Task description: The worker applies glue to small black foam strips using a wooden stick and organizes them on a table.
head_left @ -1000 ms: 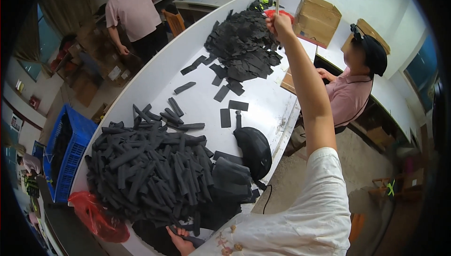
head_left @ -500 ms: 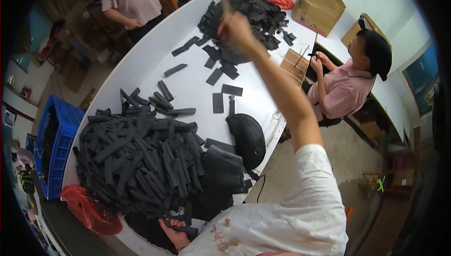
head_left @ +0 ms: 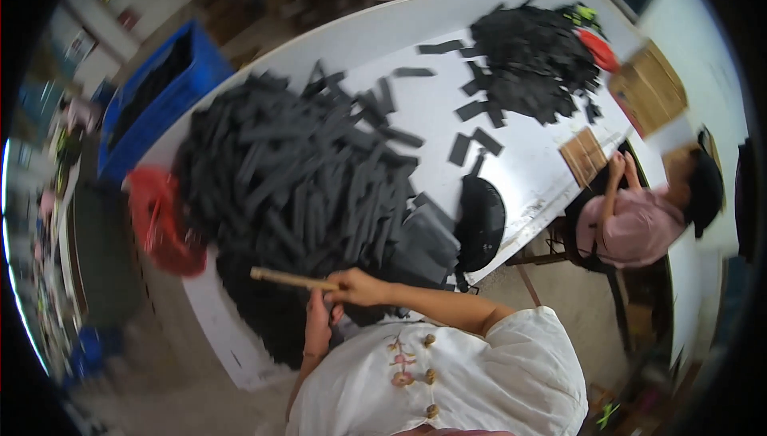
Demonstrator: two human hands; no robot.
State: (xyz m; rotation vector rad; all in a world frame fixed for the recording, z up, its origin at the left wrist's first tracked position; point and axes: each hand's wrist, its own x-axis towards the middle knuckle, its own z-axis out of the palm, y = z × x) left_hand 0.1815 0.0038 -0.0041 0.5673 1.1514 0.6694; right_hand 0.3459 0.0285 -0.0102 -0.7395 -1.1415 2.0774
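Note:
My right hand (head_left: 356,286) is closed around one end of a pale wooden stick (head_left: 286,278), which points left, close above the dark pieces. Just below it, my left hand (head_left: 318,321) has its fingers drawn together near the stick; what they hold, if anything, is hidden against the dark background. In front of both hands rises a big heap of black, tube-like rolled pieces (head_left: 280,164). Flat dark sheets (head_left: 427,240) lie at the heap's right side, next to a black rounded object with a handle (head_left: 481,220).
Flat black pieces are piled (head_left: 531,60) at the table's far end, beside a red bag (head_left: 598,51) and a cardboard box (head_left: 651,91). A red plastic bag (head_left: 164,224) and a blue crate (head_left: 156,104) are at left. A seated co-worker (head_left: 639,224) is at right.
My right arm has come back from its far reach, bringing the stick beside my left hand. My left hand held a black tube earlier; that tube is no longer distinct. The view has turned.

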